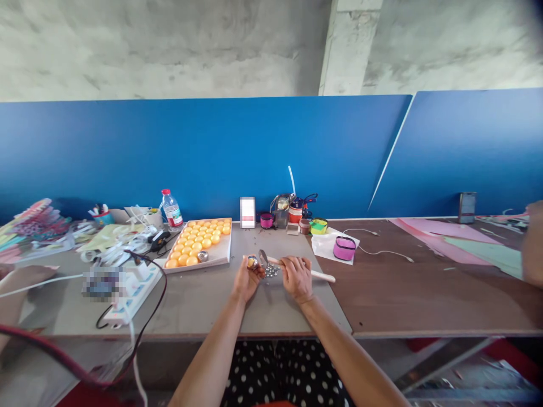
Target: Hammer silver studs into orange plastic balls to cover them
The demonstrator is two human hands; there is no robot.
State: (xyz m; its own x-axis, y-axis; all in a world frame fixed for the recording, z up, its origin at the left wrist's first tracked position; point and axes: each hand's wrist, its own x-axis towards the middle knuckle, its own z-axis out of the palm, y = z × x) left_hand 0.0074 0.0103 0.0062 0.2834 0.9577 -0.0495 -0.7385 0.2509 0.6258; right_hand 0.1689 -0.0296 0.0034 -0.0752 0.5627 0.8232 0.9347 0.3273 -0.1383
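My left hand (247,281) is closed around a small ball (253,262), orange where it shows and partly covered in shiny silver. My right hand (297,278) is closed over a long, pale-handled tool (323,276) whose handle sticks out to the right. A grey rounded metal head (263,258) stands at its left end, close to the ball; its exact kind cannot be made out. Between my hands, small shiny silver pieces (272,271) lie in a loose heap on the grey board (271,311).
A shallow box (220,260) of orange balls, one silver-covered (202,256), stands left. Beyond it are a bottle (172,210) and a power strip (136,294) with cables. Purple pouch (344,249), jar (281,213) and phone (467,207) stand right. Other people's arms (21,288) show at both edges.
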